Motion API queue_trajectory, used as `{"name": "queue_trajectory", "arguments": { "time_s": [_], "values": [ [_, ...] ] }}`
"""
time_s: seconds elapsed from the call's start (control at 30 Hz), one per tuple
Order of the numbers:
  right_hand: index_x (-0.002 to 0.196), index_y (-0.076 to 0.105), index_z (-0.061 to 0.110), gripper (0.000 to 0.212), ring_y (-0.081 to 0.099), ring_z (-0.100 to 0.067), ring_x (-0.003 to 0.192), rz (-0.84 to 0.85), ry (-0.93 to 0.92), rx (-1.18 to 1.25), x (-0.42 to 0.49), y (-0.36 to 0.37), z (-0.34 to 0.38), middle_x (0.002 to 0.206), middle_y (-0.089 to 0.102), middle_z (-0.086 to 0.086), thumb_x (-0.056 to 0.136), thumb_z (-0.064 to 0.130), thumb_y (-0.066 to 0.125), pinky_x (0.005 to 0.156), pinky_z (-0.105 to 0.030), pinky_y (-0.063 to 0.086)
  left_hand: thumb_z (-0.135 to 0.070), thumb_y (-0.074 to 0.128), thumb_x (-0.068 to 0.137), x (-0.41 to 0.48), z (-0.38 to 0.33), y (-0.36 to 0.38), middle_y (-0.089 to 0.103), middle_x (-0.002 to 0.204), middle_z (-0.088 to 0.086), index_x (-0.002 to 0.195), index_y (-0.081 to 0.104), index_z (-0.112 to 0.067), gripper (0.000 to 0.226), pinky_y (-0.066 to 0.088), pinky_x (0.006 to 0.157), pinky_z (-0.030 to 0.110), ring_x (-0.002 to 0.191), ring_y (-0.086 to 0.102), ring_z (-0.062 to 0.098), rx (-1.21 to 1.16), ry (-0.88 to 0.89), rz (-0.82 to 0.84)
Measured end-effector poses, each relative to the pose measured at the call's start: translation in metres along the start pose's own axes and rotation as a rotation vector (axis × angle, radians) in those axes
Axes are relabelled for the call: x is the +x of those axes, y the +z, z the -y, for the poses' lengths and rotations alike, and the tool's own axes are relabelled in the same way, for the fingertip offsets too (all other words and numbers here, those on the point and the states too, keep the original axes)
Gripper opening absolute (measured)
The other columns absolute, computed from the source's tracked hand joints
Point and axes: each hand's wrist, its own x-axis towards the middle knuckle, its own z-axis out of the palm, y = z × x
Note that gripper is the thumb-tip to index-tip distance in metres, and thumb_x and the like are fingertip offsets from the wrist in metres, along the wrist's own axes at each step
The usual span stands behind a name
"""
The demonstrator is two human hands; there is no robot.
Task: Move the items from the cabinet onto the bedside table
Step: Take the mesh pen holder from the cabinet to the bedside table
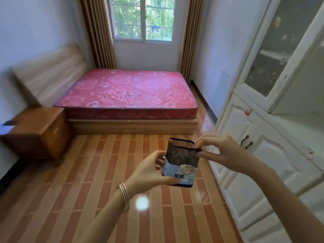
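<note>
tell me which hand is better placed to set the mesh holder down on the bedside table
Probably the left hand. It cups the mesh holder low at the labelled base, and the bedside table stands on the left side of the room. The right hand only pinches the rim, on the cabinet side.

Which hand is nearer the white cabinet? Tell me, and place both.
Right. The right hand pinches the mesh pen holder at its rim, just short of the white cabinet. The left hand grips the holder's far side, toward the bedside table.
</note>
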Motion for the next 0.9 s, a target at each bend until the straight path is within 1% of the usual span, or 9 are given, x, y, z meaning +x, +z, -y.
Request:
{"name": "queue_trajectory", "arguments": {
  "time_s": [0.1,0.17,0.23,0.3,0.47,0.57,0.67,0.77,0.9],
  "values": [
    [0.091,0.068,0.016,0.018,0.056,-0.005,0.096,0.089,-0.042,0.038,0.045,0.039,-0.012,0.098,0.064,0.005,0.081,0.031,0.064,0.084,-0.026,0.048,-0.040,0.085,0.057,-0.008,0.034,-0.020,0.058,0.108,-0.013,0.118,0.049,-0.026,0.072,0.049,0.079,0.018,0.090,0.055,-0.004,-0.019,-0.076,-0.083],
    [0.094,0.068,0.020,0.019,0.054,-0.001,0.102,0.149,-0.047,0.097,0.073,0.059,-0.023,0.107,0.060,0.007,0.083,0.035,0.065,0.088,-0.021,0.047,-0.040,0.086,0.056,-0.005,0.055,-0.035,0.058,0.108,-0.013,0.117,0.049,-0.026,0.073,0.049,0.080,0.019,0.091,0.055,-0.003,-0.019,-0.122,-0.126],
    [0.104,0.065,0.027,0.030,0.050,0.004,0.108,0.200,-0.045,0.143,0.103,0.075,-0.034,0.117,0.055,0.011,0.081,0.045,0.060,0.089,-0.013,0.043,-0.048,0.085,0.052,0.003,0.074,-0.052,0.058,0.109,-0.015,0.118,0.049,-0.027,0.077,0.049,0.081,0.019,0.093,0.055,-0.002,0.003,-0.155,-0.169],
    [0.116,0.057,0.032,0.044,0.046,0.007,0.114,0.266,-0.044,0.192,0.136,0.086,-0.046,0.125,0.049,0.016,0.077,0.053,0.056,0.091,-0.013,0.042,-0.054,0.083,0.049,0.016,0.091,-0.067,0.058,0.109,-0.015,0.119,0.049,-0.027,0.082,0.048,0.081,0.019,0.093,0.055,-0.002,0.025,-0.180,-0.211],
    [0.117,0.043,0.046,0.051,0.047,0.007,0.115,0.414,-0.027,0.385,0.228,0.104,-0.077,0.126,0.049,0.018,0.072,0.056,0.064,0.092,-0.018,0.046,-0.050,0.084,0.052,0.064,0.119,-0.105,0.058,0.111,-0.016,0.117,0.048,-0.032,0.077,0.046,0.081,0.014,0.095,0.054,-0.004,-0.015,-0.263,-0.239],
    [0.113,0.045,0.045,0.047,0.048,0.010,0.112,0.482,-0.010,0.459,0.282,0.116,-0.096,0.125,0.049,0.018,0.078,0.030,0.072,0.089,-0.015,0.046,-0.050,0.085,0.051,0.094,0.137,-0.128,0.059,0.110,-0.015,0.116,0.046,-0.035,0.077,0.046,0.081,0.015,0.094,0.055,-0.004,-0.037,-0.335,-0.268],
    [0.113,0.045,0.044,0.049,0.049,0.011,0.110,0.567,-0.049,0.459,0.334,0.129,-0.108,0.123,0.050,0.019,0.079,0.024,0.073,0.089,-0.013,0.044,-0.053,0.084,0.048,0.116,0.155,-0.149,0.056,0.114,-0.016,0.118,0.045,-0.034,0.082,0.045,0.081,0.013,0.096,0.053,-0.005,-0.045,-0.368,-0.337],
    [0.119,0.045,0.040,0.055,0.050,0.007,0.111,0.635,-0.063,0.418,0.375,0.149,-0.112,0.124,0.052,0.015,0.075,0.027,0.076,0.096,-0.018,0.043,-0.057,0.083,0.046,0.124,0.174,-0.166,0.051,0.117,-0.018,0.118,0.042,-0.037,0.085,0.047,0.087,0.019,0.100,0.052,-0.004,-0.046,-0.422,-0.391],
    [0.130,0.043,0.034,0.067,0.046,0.003,0.116,0.713,-0.197,0.294,0.430,0.180,-0.110,0.125,0.047,0.017,0.072,0.046,0.074,0.101,-0.025,0.040,-0.055,0.083,0.048,0.129,0.203,-0.194,0.048,0.121,-0.018,0.122,0.038,-0.036,0.088,0.043,0.086,0.013,0.103,0.049,-0.006,-0.061,-0.480,-0.436]
  ]
}}
